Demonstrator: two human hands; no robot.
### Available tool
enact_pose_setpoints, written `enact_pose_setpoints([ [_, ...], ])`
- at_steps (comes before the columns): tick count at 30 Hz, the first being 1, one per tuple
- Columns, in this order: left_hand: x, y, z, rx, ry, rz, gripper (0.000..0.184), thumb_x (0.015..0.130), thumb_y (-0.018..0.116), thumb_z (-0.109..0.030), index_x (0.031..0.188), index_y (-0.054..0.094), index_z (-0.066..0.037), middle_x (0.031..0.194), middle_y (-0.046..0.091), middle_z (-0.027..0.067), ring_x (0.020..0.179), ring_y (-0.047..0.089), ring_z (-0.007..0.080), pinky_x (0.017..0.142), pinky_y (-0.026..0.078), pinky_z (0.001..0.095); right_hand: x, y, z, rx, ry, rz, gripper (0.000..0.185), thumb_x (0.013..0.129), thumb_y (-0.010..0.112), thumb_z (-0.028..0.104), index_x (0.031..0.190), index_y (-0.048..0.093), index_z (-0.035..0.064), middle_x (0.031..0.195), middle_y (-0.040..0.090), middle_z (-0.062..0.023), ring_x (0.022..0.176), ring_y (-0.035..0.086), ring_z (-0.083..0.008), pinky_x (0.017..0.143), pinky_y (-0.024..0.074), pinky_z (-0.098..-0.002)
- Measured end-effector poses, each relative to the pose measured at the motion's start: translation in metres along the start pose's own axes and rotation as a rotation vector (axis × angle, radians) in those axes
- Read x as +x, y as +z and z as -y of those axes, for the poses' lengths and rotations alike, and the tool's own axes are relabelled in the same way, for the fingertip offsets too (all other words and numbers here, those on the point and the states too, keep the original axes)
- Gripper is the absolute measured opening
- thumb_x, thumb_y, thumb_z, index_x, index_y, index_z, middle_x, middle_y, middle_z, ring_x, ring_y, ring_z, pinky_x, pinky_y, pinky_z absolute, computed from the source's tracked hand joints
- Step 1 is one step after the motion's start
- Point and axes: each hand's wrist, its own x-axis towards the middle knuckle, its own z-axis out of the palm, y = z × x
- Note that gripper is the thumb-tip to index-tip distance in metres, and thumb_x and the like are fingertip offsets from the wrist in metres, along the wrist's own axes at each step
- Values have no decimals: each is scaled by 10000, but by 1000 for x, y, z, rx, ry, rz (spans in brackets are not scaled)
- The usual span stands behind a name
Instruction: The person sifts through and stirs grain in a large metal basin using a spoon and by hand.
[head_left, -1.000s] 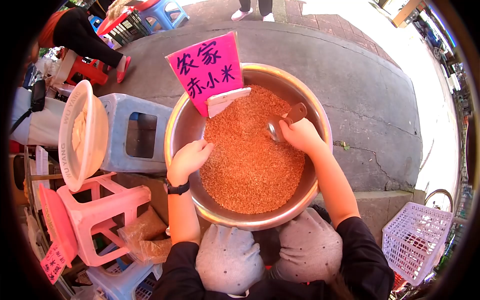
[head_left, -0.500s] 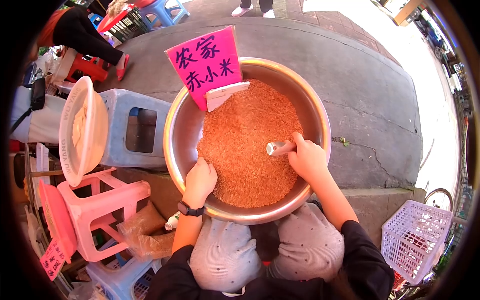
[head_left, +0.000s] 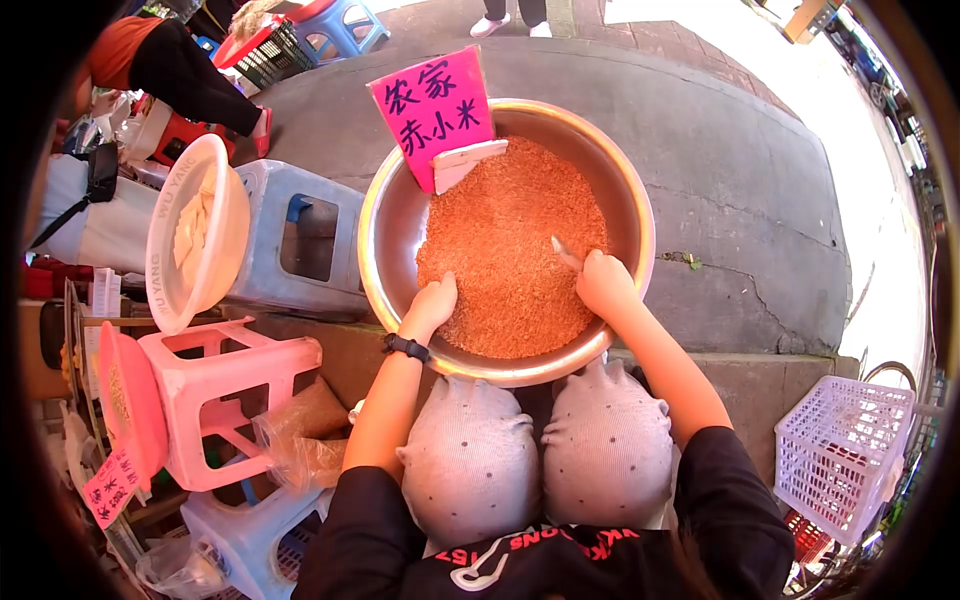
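Observation:
A wide metal basin (head_left: 640, 190) full of reddish-brown grain (head_left: 510, 240) stands in front of my knees. In its right half, my right hand (head_left: 606, 286) grips a small metal scoop (head_left: 567, 253), now turned edge-on with its tip at the grain. My left hand (head_left: 434, 303) rests at the left edge of the grain, fingers curled in; whether grains are inside them is hidden. A bright pink sign (head_left: 432, 110) with handwritten characters stands at the back of the basin, with a white block (head_left: 470, 160) against its foot.
Left of the basin are a blue stool (head_left: 262, 215), a tilted plastic bowl (head_left: 160, 290) with pale pieces, a pink stool (head_left: 180, 385) and a bag of brown grain (head_left: 305, 415). A lilac crate (head_left: 840, 450) stands right. A person (head_left: 180, 70) bends over at upper left.
My view has shifted, so the basin appears higher. My right hand has turned the scoop from lying broadside to edge-on. My left hand stays at the grain's left edge.

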Motion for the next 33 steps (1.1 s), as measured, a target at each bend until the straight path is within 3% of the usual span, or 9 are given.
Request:
enact_pose_setpoints([
  [8, -11, 15, -32, -1257, 3, 337, 485, 895, 335, -311, 1257, 335, 13, 1276, 396, 173, 1158, 414, 290, 925, 391, 423, 14, -17, 21, 767, 408, 207, 287, 801, 397, 104, 809, 517, -156, 619, 585, -247, 519, 622, -279, 496, 516, -341],
  [11, -11, -6, -59, -1246, 110, 343, 558, 870, 385, -353, 1255, 320, 46, 1279, 381, 193, 1150, 410, 330, 921, 394, 426, 19, -29, 27, 980, 424, 55, 310, 826, 376, 125, 789, 505, -154, 587, 579, -223, 477, 613, -253, 465, 508, -327],
  [14, -12, -27, -57, -742, 105, -50, 619, 825, 431, -391, 1208, 374, 92, 1171, 445, 274, 1103, 445, 369, 849, 420, 423, 21, -53, 28, 799, 327, -57, 291, 841, 397, 140, 745, 495, -116, 590, 585, -208, 514, 621, -252, 468, 502, -327],
  [17, 32, -31, -13, -200, 89, -226, 550, 803, 413, -355, 1085, 495, 109, 1004, 552, 310, 1022, 523, 377, 847, 410, 397, 31, -30, 9, 110, 130, -384, 232, 826, 460, 136, 726, 496, -70, 613, 594, -201, 590, 634, -263, 513, 508, -332],
  [21, 22, -21, -10, 153, 63, -185, 524, 786, 388, -331, 993, 537, 127, 991, 533, 340, 1014, 506, 424, 890, 368, 405, 29, -24, 4, -126, 124, -154, 115, 761, 540, 87, 774, 515, -25, 678, 615, -174, 659, 643, -262, 579, 521, -334],
  [22, 15, -17, -17, 127, 75, -156, 505, 773, 390, -311, 963, 554, 127, 1002, 524, 347, 1024, 509, 410, 873, 383, 402, 28, -16, 3, -131, 111, -112, 106, 755, 543, 76, 782, 520, -24, 690, 619, -168, 667, 645, -257, 583, 523, -326],
  [26, 51, 4, 22, 58, 180, -66, 428, 795, 428, -287, 820, 564, 119, 621, 551, 133, 558, 519, 197, 521, 392, 361, 13, 4, 20, -196, 14, -6, 110, 732, 549, 59, 794, 561, -31, 697, 617, -156, 683, 646, -250, 592, 526, -310],
  [30, 21, 21, 10, -51, 225, 54, 394, 816, 415, -233, 880, 569, 123, 810, 614, 179, 761, 558, 221, 676, 411, 341, 3, 11, 25, -88, -120, 15, 106, 717, 552, 65, 709, 579, -37, 704, 605, -166, 672, 639, -274, 579, 521, -321],
  [33, 11, 29, -4, -377, 28, 178, 381, 825, 427, -241, 1000, 556, 72, 972, 593, 163, 894, 553, 242, 772, 418, 322, 5, 8, 25, 68, -66, 79, 174, 752, 501, 62, 699, 571, -88, 736, 590, -212, 642, 637, -287, 524, 514, -337],
])
